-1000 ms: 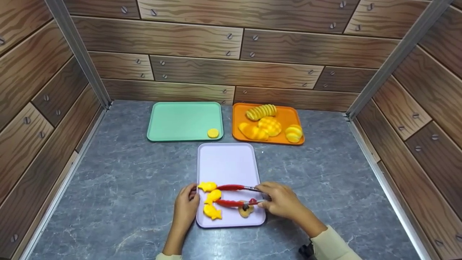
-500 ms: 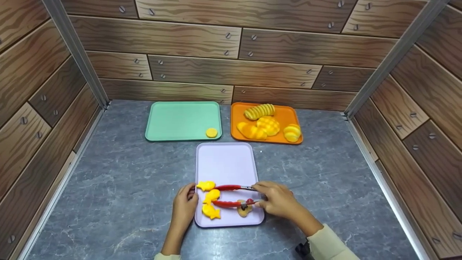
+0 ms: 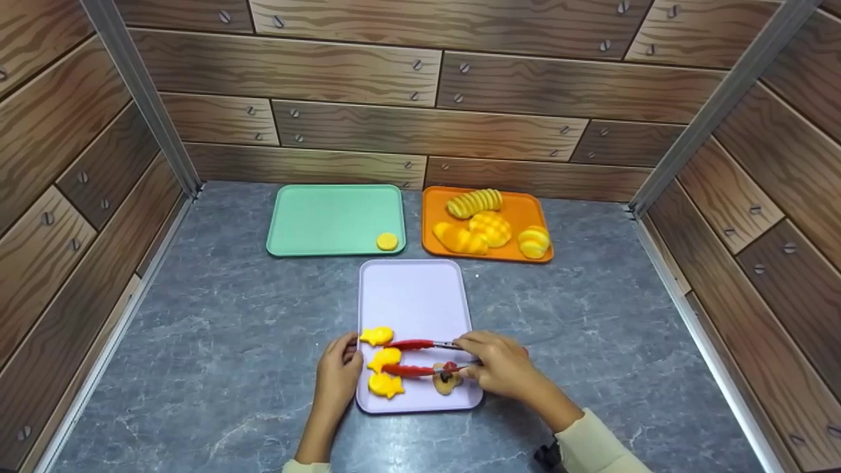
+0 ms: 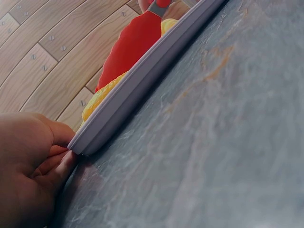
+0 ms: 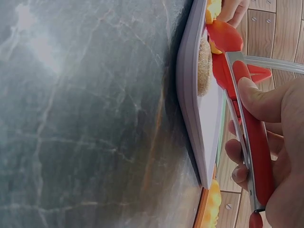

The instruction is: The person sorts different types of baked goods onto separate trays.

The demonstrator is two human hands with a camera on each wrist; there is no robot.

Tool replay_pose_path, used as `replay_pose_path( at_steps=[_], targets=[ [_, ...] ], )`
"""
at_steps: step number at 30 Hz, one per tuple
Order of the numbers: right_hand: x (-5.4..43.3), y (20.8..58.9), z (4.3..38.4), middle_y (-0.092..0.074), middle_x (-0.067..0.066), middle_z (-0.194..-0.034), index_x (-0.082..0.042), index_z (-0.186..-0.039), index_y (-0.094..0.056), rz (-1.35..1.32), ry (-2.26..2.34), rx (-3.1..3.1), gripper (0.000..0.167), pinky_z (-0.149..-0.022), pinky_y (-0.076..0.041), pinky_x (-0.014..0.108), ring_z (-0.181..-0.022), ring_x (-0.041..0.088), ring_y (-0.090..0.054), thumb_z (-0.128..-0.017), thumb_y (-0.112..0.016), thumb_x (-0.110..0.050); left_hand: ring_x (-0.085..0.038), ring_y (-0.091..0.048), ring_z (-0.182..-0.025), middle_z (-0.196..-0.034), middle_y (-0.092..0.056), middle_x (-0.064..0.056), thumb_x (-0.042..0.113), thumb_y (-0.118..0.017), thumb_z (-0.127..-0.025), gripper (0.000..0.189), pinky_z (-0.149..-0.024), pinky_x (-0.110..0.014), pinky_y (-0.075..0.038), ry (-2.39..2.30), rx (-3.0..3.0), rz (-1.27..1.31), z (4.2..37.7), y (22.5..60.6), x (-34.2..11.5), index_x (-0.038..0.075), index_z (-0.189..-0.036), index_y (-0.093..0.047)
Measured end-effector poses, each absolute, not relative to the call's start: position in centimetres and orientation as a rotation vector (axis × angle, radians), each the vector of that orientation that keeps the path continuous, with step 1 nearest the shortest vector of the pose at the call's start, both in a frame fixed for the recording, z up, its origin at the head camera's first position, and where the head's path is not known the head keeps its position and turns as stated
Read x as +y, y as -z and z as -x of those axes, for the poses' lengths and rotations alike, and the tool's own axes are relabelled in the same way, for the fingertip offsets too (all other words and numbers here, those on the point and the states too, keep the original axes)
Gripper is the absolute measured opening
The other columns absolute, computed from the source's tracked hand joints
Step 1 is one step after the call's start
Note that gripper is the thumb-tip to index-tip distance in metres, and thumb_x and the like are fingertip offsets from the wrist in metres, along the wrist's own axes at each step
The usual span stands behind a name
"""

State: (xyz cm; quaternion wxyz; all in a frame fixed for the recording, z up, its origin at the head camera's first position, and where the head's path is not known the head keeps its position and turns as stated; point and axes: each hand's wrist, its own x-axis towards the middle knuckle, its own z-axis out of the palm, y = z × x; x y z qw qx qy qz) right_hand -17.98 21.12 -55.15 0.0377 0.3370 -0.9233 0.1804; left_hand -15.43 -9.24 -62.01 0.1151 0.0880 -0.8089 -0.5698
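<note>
Low on the lilac tray (image 3: pixel 414 295), in the head view, lie several yellow fish-shaped pieces near its left edge; the middle fish (image 3: pixel 385 359) sits between the red tips of the tongs (image 3: pixel 410 370). My right hand (image 3: pixel 500 364) grips these tongs by their red-and-metal handles, thumb on one arm and fingers on the other, their jaws spread. A brown cookie (image 3: pixel 447 381) with a dark centre is partly covered by the lower tong arm. At the tray's left rim, my left hand (image 4: pixel 31 161) pinches the edge between thumb and fingers.
Behind on the left stands a green tray (image 3: pixel 328 220) bearing a round yellow cookie (image 3: pixel 387 242). Beside it, an orange tray (image 3: pixel 519 210) carries several toy breads (image 3: pixel 489 228). Wood-patterned walls enclose the grey marbled table (image 3: pixel 230 341) at the back and sides.
The tong tips have shifted a little to the left over the fish. The middle fish has turned and slid slightly left. My left hand stays at the tray's rim.
</note>
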Motion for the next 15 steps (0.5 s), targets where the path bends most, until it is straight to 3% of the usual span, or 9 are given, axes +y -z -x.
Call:
replay_pose_path(
  at_steps=[15],
  targets=[
    [21.61, 55.42, 18.07, -0.071, -0.002, -0.121, -0.016, -0.124, -0.072, -1.023, -0.642, -2.771, 0.044, -0.085, -0.058, 0.041, -0.103, 0.016, -0.067, -0.083, -0.081, -0.029, -0.025, -0.067, -0.102, -0.115, -0.067, -0.017, -0.001, -0.061, -0.092, 0.034, -0.092, -0.037, -0.058, 1.664, -2.376, -0.268, 15.49, 62.08, -9.21, -0.004, -0.125, -0.065]
  ],
)
